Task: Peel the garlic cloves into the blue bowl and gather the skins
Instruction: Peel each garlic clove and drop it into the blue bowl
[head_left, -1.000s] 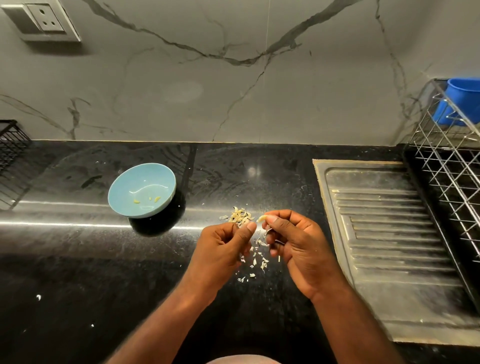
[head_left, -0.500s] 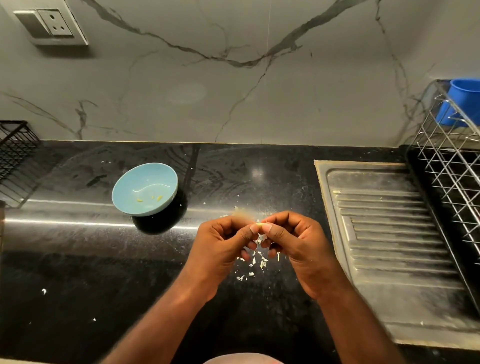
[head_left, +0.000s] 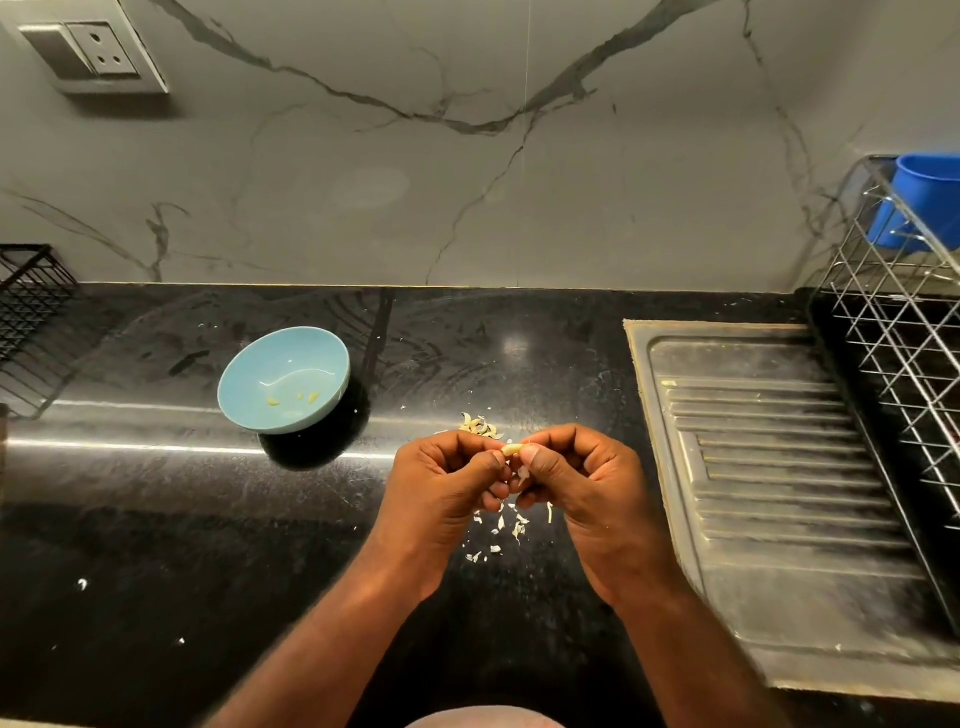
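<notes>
- One view: head-worn, wide-angle.
- Faces forward and steeply down onto black counter (head_left: 156, 519); marble wall (head_left: 467, 182) fills upper frame.
- Close range: left hand (head_left: 441, 483) and right hand (head_left: 582, 483) meet on garlic clove (head_left: 511, 448) at centre, forearms (head_left: 332, 634) entering from bottom edge.
- Frame reaches steel drainboard (head_left: 779, 493) on right, black wire basket (head_left: 31, 312) on left.

I could read no writing, number, brand or sign anywhere in front of me. The switch-and-socket plate (head_left: 93, 52), the blue bowl (head_left: 270, 364) and the blue mug (head_left: 927, 202) all showed plain surfaces, with no lettering that I could make out.
</notes>
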